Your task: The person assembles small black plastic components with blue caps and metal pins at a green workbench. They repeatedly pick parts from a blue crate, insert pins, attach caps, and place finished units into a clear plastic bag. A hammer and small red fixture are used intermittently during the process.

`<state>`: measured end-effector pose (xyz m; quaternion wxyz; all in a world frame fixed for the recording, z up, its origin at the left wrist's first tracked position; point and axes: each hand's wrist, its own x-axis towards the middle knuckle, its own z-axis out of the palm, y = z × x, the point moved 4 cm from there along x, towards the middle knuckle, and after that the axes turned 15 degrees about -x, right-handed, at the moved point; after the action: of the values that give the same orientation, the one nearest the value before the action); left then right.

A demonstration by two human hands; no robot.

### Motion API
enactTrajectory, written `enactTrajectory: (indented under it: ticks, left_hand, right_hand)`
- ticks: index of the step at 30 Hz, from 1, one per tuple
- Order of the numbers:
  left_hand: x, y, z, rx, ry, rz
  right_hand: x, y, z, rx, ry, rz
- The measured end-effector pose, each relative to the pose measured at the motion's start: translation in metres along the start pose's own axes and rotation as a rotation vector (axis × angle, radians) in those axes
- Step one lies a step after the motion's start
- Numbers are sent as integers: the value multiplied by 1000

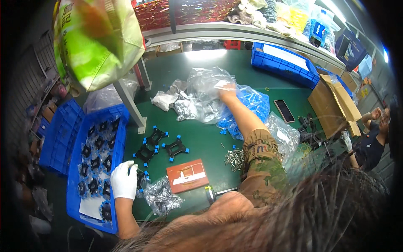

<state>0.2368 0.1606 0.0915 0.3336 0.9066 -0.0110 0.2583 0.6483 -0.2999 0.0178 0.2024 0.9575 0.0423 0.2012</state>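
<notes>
My left hand (pixel 124 181), in a white glove, is over the table's left side beside the blue tray. Its fingers reach forward, slightly bent, and I see nothing held between them. Right beside it is a partly hidden black bracket (pixel 141 178) with blue ends. More black cross-shaped brackets with blue tips (pixel 175 148) lie ahead of it. Stretched far forward, my right hand (pixel 227 93) is at a crumpled clear plastic bag (pixel 205 86); plastic and glare hide its fingers. A clear bag of blue parts (pixel 249 105) lies beside my right forearm.
The blue tray (pixel 121 126) at left holds several bagged brackets. Nearby lie a red-brown box (pixel 187 175), a screwdriver (pixel 211 194), loose screws (pixel 234 159) and a phone (pixel 284 111). A cardboard box (pixel 331 105) stands at right, near another person (pixel 369 143). A green bag (pixel 98 42) hangs upper left.
</notes>
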Motion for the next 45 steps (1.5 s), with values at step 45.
enactTrajectory:
  ticks: [45]
  left_hand:
    - [-20,-50,-48,-406,107,-326]
  right_hand:
    - [-243,-283,-314,1552,-669,-560]
